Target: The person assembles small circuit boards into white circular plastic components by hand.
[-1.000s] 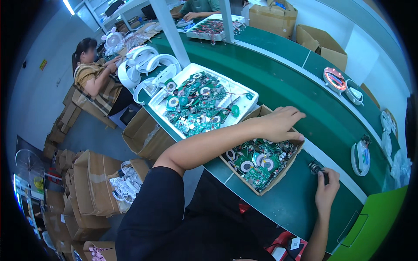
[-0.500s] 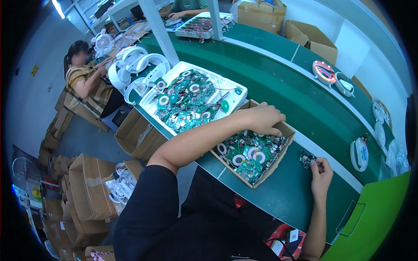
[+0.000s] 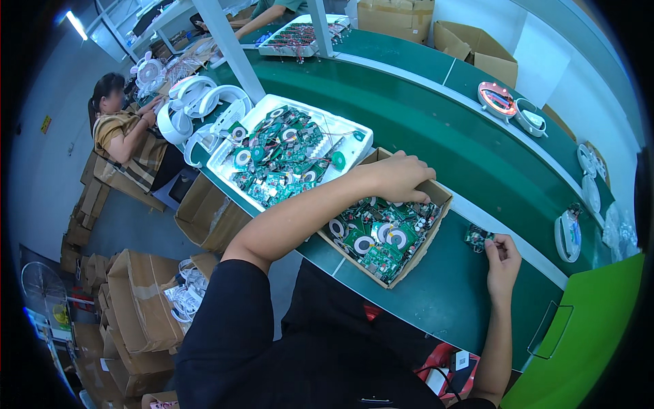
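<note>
My left hand reaches over a cardboard box full of green circuit boards, several with round white coils on them. Its fingers bend over the far rim, with the thumb on the inner side, gripping the box. To the right of the box, my right hand pinches a small circuit board with wires and parts, held just above the green bench. Left of the box, a white foam tray holds a heap of similar boards with coils and wires.
White curved plastic housings lie beyond the tray near a seated person. Round devices stand on the far ledge. A metal post rises behind the tray. A green panel stands at right; cartons fill the floor at left.
The whole view has shifted slightly. Both hands keep their grips, the left on the box and the right on the small circuit board, with little other movement.
</note>
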A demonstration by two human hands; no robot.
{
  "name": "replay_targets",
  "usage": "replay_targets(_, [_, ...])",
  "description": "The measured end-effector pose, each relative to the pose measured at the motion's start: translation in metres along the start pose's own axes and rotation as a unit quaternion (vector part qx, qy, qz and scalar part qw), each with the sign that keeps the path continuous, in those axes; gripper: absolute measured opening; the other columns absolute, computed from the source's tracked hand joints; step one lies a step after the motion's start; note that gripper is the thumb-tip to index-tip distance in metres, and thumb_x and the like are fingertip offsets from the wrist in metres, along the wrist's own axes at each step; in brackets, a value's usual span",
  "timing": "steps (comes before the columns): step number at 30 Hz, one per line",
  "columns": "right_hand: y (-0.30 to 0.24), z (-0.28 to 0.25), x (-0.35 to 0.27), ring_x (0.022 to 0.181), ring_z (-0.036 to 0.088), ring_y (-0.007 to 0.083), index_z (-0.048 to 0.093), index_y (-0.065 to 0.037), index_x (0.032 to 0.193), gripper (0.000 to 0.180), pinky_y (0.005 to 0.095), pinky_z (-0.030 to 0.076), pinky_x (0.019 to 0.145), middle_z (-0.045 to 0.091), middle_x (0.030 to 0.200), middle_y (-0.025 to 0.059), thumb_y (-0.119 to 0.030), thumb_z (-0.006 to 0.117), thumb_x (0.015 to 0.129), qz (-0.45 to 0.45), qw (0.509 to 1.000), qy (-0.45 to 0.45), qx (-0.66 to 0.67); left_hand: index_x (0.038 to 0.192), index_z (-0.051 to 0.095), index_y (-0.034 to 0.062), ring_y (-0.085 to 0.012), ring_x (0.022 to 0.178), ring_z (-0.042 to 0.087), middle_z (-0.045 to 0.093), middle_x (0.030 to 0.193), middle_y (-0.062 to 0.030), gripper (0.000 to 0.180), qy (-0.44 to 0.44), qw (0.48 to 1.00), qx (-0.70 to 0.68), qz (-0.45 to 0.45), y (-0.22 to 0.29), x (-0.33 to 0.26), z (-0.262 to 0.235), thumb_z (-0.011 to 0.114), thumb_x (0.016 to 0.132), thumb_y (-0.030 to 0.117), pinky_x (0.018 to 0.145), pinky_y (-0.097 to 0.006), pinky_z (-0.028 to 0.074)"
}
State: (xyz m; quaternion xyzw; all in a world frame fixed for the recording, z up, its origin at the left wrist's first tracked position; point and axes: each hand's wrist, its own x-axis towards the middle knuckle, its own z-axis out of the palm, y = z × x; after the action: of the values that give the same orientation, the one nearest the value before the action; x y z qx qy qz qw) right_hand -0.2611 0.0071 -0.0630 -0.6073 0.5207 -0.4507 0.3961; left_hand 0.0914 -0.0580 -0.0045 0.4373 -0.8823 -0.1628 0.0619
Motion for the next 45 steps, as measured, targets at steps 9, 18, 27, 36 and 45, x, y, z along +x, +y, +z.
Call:
replay_targets(9, [-0.001,0.003,-0.001,0.071,0.052,0.0050,0.066,0.004,0.103,0.013,0.0228,0.044,0.065,0.062,0.086,0.0002,-0.004,0.074,0.098,-0.004,0.999,-0.009,-0.050,0.138,0.065,0.0033,-0.0336,0.122,0.064,0.072,0.125,-0.0159,0.054,-0.006,1.000,0.020,-0.004,-0.001,0.000,0.001,0.069,0.103,0.044,0.110,-0.048,0.043])
replay_targets(18, [-0.008,0.009,-0.004,0.071,0.055,0.0110,0.069,0.006,0.102,0.015,0.0276,0.046,0.067,0.069,0.087,0.0077,-0.003,0.077,0.093,-0.093,0.987,0.012,-0.129,0.103,0.071,-0.0027,-0.0441,0.100,0.070,0.074,0.100,-0.0227,0.030,0.068,0.996,-0.060,0.013,-0.001,0.000,-0.003,0.077,0.095,0.026,0.091,-0.051,0.053])
replay_targets(27, [-0.008,0.008,-0.003,0.073,0.058,0.0145,0.071,0.004,0.102,0.015,0.0295,0.049,0.069,0.070,0.089,0.0087,-0.004,0.079,0.092,-0.077,0.992,0.008,-0.101,0.099,0.074,0.0016,-0.0441,0.092,0.071,0.074,0.094,-0.0217,0.021,0.108,0.990,-0.071,-0.055,-0.003,0.001,-0.004,0.069,0.100,0.022,0.081,-0.052,0.055])
replay_targets(36, [-0.022,0.008,-0.005,0.084,0.062,0.0245,0.072,0.002,0.101,0.013,0.0347,0.051,0.074,0.068,0.089,0.0110,-0.002,0.078,0.091,-0.194,0.959,0.032,-0.204,0.100,0.074,0.0004,-0.0442,0.093,0.071,0.074,0.094,-0.0231,0.025,0.115,0.988,-0.021,-0.103,-0.002,0.001,-0.007,0.067,0.101,0.025,0.083,-0.053,0.055])
replay_targets(45, [-0.019,0.010,-0.002,0.079,0.059,0.0241,0.072,0.002,0.099,0.012,0.0351,0.049,0.070,0.066,0.086,0.0112,-0.001,0.079,0.090,-0.219,0.959,0.046,-0.171,0.103,0.072,-0.0006,-0.0439,0.096,0.072,0.075,0.098,-0.0232,0.027,0.114,0.989,-0.003,-0.089,-0.001,-0.003,-0.005,0.070,0.100,0.026,0.088,-0.053,0.055])
